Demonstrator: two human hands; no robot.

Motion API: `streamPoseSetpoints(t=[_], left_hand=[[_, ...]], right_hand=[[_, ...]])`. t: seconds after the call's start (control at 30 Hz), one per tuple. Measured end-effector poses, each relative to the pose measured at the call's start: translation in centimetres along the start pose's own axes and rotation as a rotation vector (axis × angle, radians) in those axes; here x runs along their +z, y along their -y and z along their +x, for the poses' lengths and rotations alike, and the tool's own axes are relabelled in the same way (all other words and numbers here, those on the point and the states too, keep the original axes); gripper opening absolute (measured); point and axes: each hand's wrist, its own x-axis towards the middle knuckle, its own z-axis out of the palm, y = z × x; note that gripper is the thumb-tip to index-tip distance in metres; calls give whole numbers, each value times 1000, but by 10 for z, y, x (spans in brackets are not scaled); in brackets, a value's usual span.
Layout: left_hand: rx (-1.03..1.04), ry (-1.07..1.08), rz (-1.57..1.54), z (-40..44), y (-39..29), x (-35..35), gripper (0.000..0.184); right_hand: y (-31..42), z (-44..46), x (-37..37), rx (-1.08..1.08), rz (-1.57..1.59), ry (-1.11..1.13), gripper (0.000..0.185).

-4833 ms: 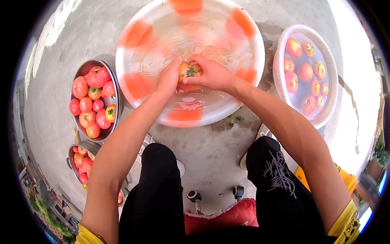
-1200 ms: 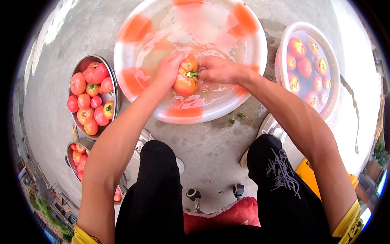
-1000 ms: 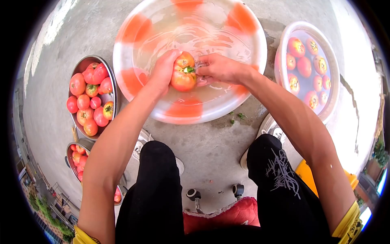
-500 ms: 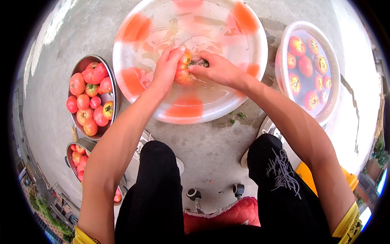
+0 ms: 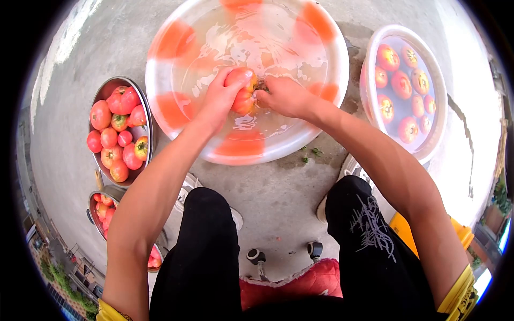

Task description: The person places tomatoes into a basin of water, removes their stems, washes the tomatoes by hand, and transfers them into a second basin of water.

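Over the water of a large white basin with orange patches [image 5: 247, 148], my left hand [image 5: 222, 96] is wrapped round the left side of a red-orange tomato [image 5: 243, 101]. The fingers of my right hand [image 5: 284, 95] are pinched together at the tomato's right side. Something small and dark shows between those fingertips and the fruit, too small to make out. The tomato is turned so that its stem end faces my right hand. Ripples spread through the water around both hands.
On the left, a metal bowl [image 5: 151, 125] holds several tomatoes, with a smaller pot of tomatoes [image 5: 101, 211] below it. A pale tub [image 5: 436, 128] with several tomatoes in water stands right. Green scraps [image 5: 317, 152] lie on the concrete. A red padded seat [image 5: 294, 283] is between my legs.
Since the earlier frames, the tomato has been turned from stem end up to stem end facing right. My right hand, earlier apart-fingered beside it, is now pinched against it.
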Motion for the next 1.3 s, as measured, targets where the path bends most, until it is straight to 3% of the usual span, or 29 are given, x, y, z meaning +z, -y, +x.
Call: streamPoseSetpoints(t=[0.07,0.17,0.3,0.4,0.57,0.7,1.0,1.17,1.3], left_hand=[[60,1,89,1,0,-1,37],[27,3,5,-1,-1,2,36],[23,9,20,-3,-2,4,33],[23,49,71,-4,-4,3,35],[-56,48,39,-7,-9,6,33],[-19,27,-79,-9,-11,12,33],[-46,-81,-5,-4,-3,9,42],[-61,-90,-41,-7,-8,14,43],[-132,-96,-93,-1,-2,9,42]], right_hand=[[-6,7,4,-76,-231,38,24],[-8,4,7,-184,-235,-92,23],[-1,2,3,-132,-311,-163,27],[-5,6,1,-123,-318,-117,28],[-4,8,-5,-3,-16,110,33],[2,6,-11,84,-28,127,29],[7,0,-2,9,-10,-42,26],[4,-1,5,-203,-78,-194,21],[7,-2,2,-187,-159,-165,21]])
